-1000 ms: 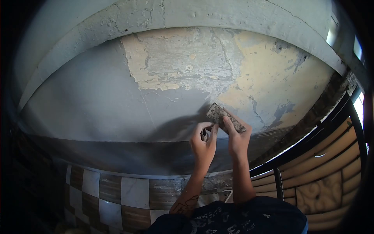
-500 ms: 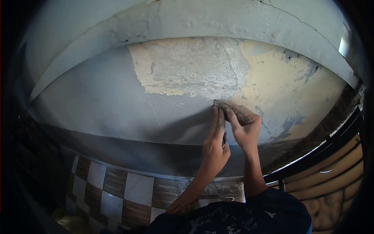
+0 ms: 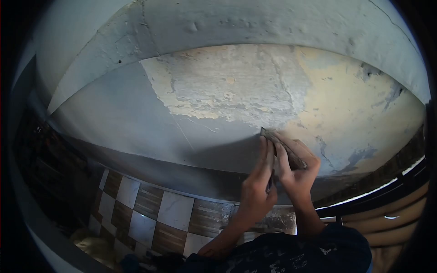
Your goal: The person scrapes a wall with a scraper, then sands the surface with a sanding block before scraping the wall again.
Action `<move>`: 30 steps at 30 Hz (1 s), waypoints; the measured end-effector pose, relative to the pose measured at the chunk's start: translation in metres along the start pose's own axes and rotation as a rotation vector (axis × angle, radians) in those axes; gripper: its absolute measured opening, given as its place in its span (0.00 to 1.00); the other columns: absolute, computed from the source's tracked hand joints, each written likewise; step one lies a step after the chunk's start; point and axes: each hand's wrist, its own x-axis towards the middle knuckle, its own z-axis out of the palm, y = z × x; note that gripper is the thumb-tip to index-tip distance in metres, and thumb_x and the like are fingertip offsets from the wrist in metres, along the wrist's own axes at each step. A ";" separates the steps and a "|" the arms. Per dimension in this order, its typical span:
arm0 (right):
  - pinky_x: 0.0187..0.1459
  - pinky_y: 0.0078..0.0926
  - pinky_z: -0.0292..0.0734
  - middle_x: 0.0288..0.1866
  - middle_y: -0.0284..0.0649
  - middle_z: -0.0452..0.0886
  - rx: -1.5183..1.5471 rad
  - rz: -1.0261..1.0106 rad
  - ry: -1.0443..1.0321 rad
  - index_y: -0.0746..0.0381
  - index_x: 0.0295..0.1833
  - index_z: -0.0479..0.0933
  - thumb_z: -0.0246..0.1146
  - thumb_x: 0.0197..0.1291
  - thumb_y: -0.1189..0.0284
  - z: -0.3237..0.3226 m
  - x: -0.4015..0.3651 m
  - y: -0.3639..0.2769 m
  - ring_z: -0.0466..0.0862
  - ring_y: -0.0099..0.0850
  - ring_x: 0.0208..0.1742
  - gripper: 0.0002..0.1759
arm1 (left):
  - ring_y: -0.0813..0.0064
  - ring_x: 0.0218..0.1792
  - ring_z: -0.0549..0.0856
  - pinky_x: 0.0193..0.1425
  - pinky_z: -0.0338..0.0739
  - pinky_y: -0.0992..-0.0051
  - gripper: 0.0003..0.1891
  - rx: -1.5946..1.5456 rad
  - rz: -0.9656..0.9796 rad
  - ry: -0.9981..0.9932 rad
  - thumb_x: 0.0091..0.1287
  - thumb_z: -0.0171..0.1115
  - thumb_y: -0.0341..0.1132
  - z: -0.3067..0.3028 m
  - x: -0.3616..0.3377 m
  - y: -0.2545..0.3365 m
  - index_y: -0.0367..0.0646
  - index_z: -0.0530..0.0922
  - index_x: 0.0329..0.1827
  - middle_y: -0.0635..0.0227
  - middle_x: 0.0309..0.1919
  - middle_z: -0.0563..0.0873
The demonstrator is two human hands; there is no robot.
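Observation:
Both hands press a flat, crusted scraper (image 3: 294,158) against the wall (image 3: 218,145), at the border between smooth grey paint and peeled, pale plaster. My left hand (image 3: 257,186) has its fingers stretched along the tool's left end; a dark part, perhaps the handle, shows by its palm. My right hand (image 3: 299,175) grips the scraper from the right, thumb and fingers closed around it. One corner of the blade touches the wall above the fingertips. The rest of the edge is hidden by the fingers.
A curved pale ledge (image 3: 246,27) runs above the wall. Cream paint (image 3: 350,104) flakes at the right. Below lies a checkered tile floor (image 3: 175,211). A slatted tan panel with dark bars (image 3: 387,232) stands at lower right, and a yellowish bundle (image 3: 95,245) at lower left.
The view has shifted, so hands and wall appear lower and further right. Both hands keep hold of the scraper near the same paint border.

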 end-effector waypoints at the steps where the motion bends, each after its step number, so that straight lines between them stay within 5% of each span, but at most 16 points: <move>1: 0.39 0.17 0.75 0.35 0.44 0.84 0.005 -0.009 -0.006 0.72 0.44 0.81 0.59 0.55 0.84 0.005 0.001 0.000 0.82 0.24 0.36 0.11 | 0.45 0.66 0.64 0.60 0.74 0.62 0.40 0.005 0.003 0.010 0.52 0.54 0.16 0.000 0.000 -0.001 0.35 0.53 0.72 0.41 0.70 0.54; 5: 0.37 0.15 0.74 0.34 0.44 0.83 0.026 -0.100 0.009 0.71 0.45 0.80 0.58 0.55 0.85 0.027 0.001 0.000 0.81 0.23 0.35 0.12 | 0.47 0.67 0.64 0.63 0.70 0.62 0.31 -0.013 -0.067 0.127 0.63 0.57 0.28 -0.010 0.000 -0.005 0.32 0.58 0.70 0.39 0.68 0.59; 7: 0.36 0.20 0.76 0.34 0.45 0.83 0.058 -0.052 0.006 0.69 0.45 0.81 0.60 0.52 0.85 0.026 -0.001 0.001 0.84 0.29 0.34 0.13 | 0.48 0.68 0.63 0.64 0.69 0.62 0.32 0.001 -0.042 0.109 0.62 0.56 0.25 -0.014 -0.001 -0.005 0.32 0.57 0.70 0.40 0.68 0.58; 15: 0.30 0.19 0.73 0.27 0.43 0.79 -0.144 -0.183 0.060 0.68 0.46 0.81 0.60 0.51 0.86 0.014 -0.010 0.001 0.80 0.25 0.27 0.16 | 0.49 0.68 0.63 0.67 0.65 0.63 0.34 -0.109 -0.011 0.047 0.58 0.55 0.20 -0.009 0.003 -0.003 0.29 0.57 0.69 0.39 0.68 0.60; 16: 0.29 0.19 0.74 0.28 0.44 0.80 -0.138 -0.217 0.066 0.67 0.47 0.81 0.60 0.51 0.86 0.012 -0.008 0.007 0.80 0.26 0.26 0.16 | 0.44 0.68 0.62 0.66 0.68 0.61 0.40 -0.095 0.002 0.032 0.49 0.55 0.16 -0.004 0.002 -0.002 0.31 0.54 0.71 0.38 0.69 0.56; 26: 0.29 0.20 0.76 0.30 0.45 0.82 -0.109 -0.212 -0.019 0.66 0.47 0.81 0.60 0.51 0.84 0.017 -0.002 0.006 0.84 0.29 0.26 0.16 | 0.48 0.67 0.65 0.66 0.67 0.65 0.34 -0.063 -0.037 0.137 0.53 0.47 0.14 -0.009 0.002 -0.001 0.29 0.58 0.69 0.38 0.67 0.60; 30: 0.29 0.18 0.75 0.30 0.46 0.82 -0.142 -0.141 0.025 0.69 0.45 0.81 0.59 0.51 0.86 -0.001 -0.007 0.007 0.83 0.27 0.27 0.14 | 0.46 0.67 0.62 0.66 0.67 0.61 0.39 -0.107 0.033 0.024 0.48 0.50 0.14 0.004 -0.001 0.000 0.32 0.56 0.70 0.40 0.69 0.58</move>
